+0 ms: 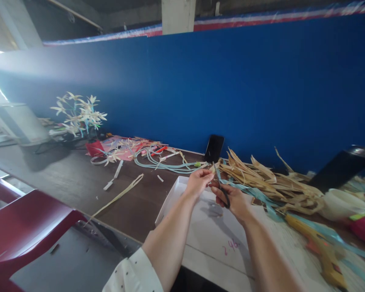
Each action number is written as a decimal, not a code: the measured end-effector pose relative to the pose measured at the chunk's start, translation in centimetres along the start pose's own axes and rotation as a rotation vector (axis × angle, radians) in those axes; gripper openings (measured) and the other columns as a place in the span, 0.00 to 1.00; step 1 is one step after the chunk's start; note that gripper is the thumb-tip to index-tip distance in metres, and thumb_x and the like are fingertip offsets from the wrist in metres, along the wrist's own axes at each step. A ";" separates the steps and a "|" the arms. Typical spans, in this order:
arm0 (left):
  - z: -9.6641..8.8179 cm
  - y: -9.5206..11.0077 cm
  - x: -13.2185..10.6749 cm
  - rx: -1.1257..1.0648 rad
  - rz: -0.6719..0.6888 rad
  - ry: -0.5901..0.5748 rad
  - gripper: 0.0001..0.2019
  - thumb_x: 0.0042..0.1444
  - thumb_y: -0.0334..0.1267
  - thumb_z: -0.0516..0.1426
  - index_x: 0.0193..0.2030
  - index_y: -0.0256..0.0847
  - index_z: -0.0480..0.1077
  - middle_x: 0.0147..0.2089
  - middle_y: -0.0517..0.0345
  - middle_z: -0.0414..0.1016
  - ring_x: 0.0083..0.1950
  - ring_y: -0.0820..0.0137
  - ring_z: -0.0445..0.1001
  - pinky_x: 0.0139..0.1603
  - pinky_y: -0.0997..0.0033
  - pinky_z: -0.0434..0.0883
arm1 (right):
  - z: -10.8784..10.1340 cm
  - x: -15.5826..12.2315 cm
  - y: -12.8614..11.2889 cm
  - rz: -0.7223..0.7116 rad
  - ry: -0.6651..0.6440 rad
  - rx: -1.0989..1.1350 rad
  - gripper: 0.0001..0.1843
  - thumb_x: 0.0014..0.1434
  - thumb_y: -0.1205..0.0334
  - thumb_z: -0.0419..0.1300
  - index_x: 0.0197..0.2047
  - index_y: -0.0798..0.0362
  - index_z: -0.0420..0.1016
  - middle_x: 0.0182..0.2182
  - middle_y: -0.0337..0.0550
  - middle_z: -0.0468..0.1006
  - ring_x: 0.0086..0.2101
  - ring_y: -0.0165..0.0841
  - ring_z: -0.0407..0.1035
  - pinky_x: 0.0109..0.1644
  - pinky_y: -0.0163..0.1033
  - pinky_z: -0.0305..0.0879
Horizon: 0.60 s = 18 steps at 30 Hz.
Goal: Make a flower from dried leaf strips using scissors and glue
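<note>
Scissors (221, 187) with black handles sit in the right hand (235, 201), its fingers curled through and around the loops. The blades point up and to the left, ending close to the fingertips of the left hand (198, 181). The left fingers (207, 174) are pressed together, pinching a small pale strip (213, 167) that sticks out just beside the tips of the scissors. Whether blade and strip touch is too blurred to tell. Both hands hover above a white tray (200, 239) with pink writing, which lies on the dark worktop (79, 182).

Just right of the hands lies a heap of dried husks (270, 182) with a teal ribbon (263, 198) running through it. A white bowl (340, 202) stands beyond the heap, and a yellow glue gun (325, 253) lies nearer the front. Behind the hands a black phone (214, 148) leans on the blue wall (231, 81). To the left lie looped pale blue cords (166, 164), and farther off stands a spray of pale flowers (79, 115). A red chair (21, 231) stands at the near left. Nothing lies between the two hands.
</note>
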<state>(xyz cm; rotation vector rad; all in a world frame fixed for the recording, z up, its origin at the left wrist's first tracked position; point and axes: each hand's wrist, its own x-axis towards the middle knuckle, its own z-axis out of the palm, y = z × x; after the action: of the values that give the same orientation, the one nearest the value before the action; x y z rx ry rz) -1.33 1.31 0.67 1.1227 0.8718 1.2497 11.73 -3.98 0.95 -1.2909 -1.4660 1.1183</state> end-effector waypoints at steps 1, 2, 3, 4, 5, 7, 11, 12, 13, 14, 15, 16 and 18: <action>0.0 0.1 0.0 0.016 0.005 0.005 0.15 0.41 0.44 0.62 0.33 0.35 0.71 0.28 0.57 0.71 0.25 0.78 0.66 0.28 0.76 0.63 | 0.0 0.0 0.0 0.001 0.010 0.017 0.26 0.46 0.45 0.62 0.42 0.57 0.75 0.17 0.37 0.67 0.18 0.25 0.58 0.21 0.32 0.52; 0.0 0.2 -0.1 0.036 0.010 0.011 0.15 0.42 0.44 0.61 0.33 0.35 0.72 0.27 0.58 0.71 0.25 0.79 0.64 0.28 0.77 0.62 | 0.0 0.1 0.0 0.006 0.031 0.037 0.25 0.45 0.46 0.63 0.41 0.57 0.75 0.17 0.37 0.68 0.18 0.25 0.58 0.21 0.32 0.52; 0.0 0.3 -0.1 0.058 0.016 0.016 0.14 0.42 0.44 0.61 0.33 0.35 0.72 0.27 0.59 0.70 0.24 0.79 0.63 0.27 0.78 0.61 | 0.0 0.1 0.0 0.015 0.063 0.061 0.25 0.44 0.46 0.63 0.40 0.56 0.75 0.17 0.37 0.68 0.18 0.25 0.58 0.21 0.32 0.52; 0.0 0.3 -0.2 0.078 0.019 0.019 0.14 0.42 0.44 0.61 0.33 0.35 0.72 0.26 0.59 0.70 0.24 0.80 0.62 0.27 0.78 0.61 | 0.0 0.2 0.0 0.028 0.102 0.089 0.26 0.43 0.46 0.64 0.40 0.56 0.75 0.18 0.38 0.69 0.18 0.25 0.59 0.21 0.32 0.52; 0.0 0.4 -0.2 0.094 0.019 0.021 0.14 0.42 0.44 0.61 0.33 0.36 0.73 0.27 0.59 0.70 0.24 0.80 0.62 0.27 0.78 0.60 | -0.1 0.3 0.0 0.038 0.146 0.119 0.26 0.42 0.46 0.65 0.41 0.56 0.75 0.19 0.39 0.70 0.19 0.26 0.60 0.21 0.32 0.52; 0.0 0.5 -0.2 0.116 0.011 0.023 0.14 0.42 0.44 0.60 0.33 0.36 0.73 0.27 0.59 0.70 0.24 0.80 0.61 0.26 0.78 0.60 | -0.3 0.5 0.0 0.046 0.234 0.179 0.28 0.40 0.47 0.66 0.42 0.56 0.74 0.20 0.41 0.72 0.20 0.27 0.62 0.21 0.32 0.53; 0.1 0.4 -0.2 0.137 0.010 0.026 0.13 0.42 0.43 0.60 0.33 0.36 0.74 0.26 0.60 0.70 0.23 0.80 0.60 0.26 0.78 0.59 | -0.6 0.6 0.1 0.024 0.292 0.231 0.31 0.39 0.48 0.67 0.45 0.56 0.73 0.23 0.44 0.74 0.22 0.29 0.65 0.22 0.32 0.54; 0.1 0.4 -0.2 0.139 0.010 0.023 0.13 0.42 0.43 0.60 0.32 0.36 0.74 0.26 0.59 0.70 0.24 0.80 0.60 0.26 0.78 0.59 | -0.6 0.6 0.1 0.024 0.275 0.225 0.31 0.40 0.48 0.67 0.45 0.56 0.73 0.24 0.44 0.74 0.22 0.29 0.65 0.22 0.32 0.54; 0.1 0.5 -0.2 0.139 0.009 0.017 0.13 0.42 0.43 0.60 0.33 0.36 0.74 0.26 0.59 0.71 0.24 0.79 0.61 0.26 0.78 0.60 | -0.5 0.6 0.1 0.027 0.252 0.213 0.30 0.40 0.48 0.67 0.46 0.56 0.73 0.24 0.43 0.74 0.22 0.29 0.65 0.22 0.32 0.54; 0.1 0.5 -0.3 0.139 0.006 0.012 0.13 0.42 0.44 0.60 0.33 0.36 0.74 0.27 0.59 0.71 0.25 0.79 0.62 0.27 0.78 0.60 | -0.5 0.5 0.1 0.034 0.227 0.195 0.30 0.41 0.49 0.67 0.46 0.55 0.73 0.23 0.43 0.74 0.22 0.29 0.64 0.22 0.32 0.54; 0.1 0.5 -0.3 0.139 0.005 0.009 0.13 0.43 0.44 0.60 0.33 0.36 0.74 0.27 0.58 0.71 0.25 0.78 0.63 0.27 0.77 0.60 | -0.4 0.5 0.1 0.039 0.199 0.171 0.29 0.41 0.49 0.66 0.46 0.55 0.73 0.23 0.42 0.74 0.22 0.29 0.64 0.23 0.32 0.54; 0.1 0.6 -0.4 0.142 0.003 0.011 0.13 0.43 0.43 0.59 0.33 0.36 0.74 0.27 0.58 0.71 0.26 0.78 0.63 0.28 0.77 0.61 | -0.3 0.4 0.0 0.042 0.173 0.146 0.29 0.41 0.49 0.66 0.46 0.55 0.74 0.23 0.42 0.74 0.22 0.28 0.64 0.23 0.32 0.55; 0.1 0.7 -0.4 0.155 0.002 0.024 0.12 0.44 0.42 0.59 0.33 0.36 0.73 0.27 0.58 0.71 0.25 0.78 0.64 0.28 0.77 0.61 | -0.1 0.3 0.0 0.043 0.128 0.104 0.28 0.42 0.49 0.66 0.45 0.55 0.74 0.22 0.41 0.73 0.21 0.28 0.63 0.24 0.33 0.55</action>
<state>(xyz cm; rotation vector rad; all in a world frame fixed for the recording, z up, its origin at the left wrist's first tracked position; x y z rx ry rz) -1.51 0.84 1.36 1.2337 0.9998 1.2159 11.76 -3.66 1.01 -1.3015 -1.2753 1.1043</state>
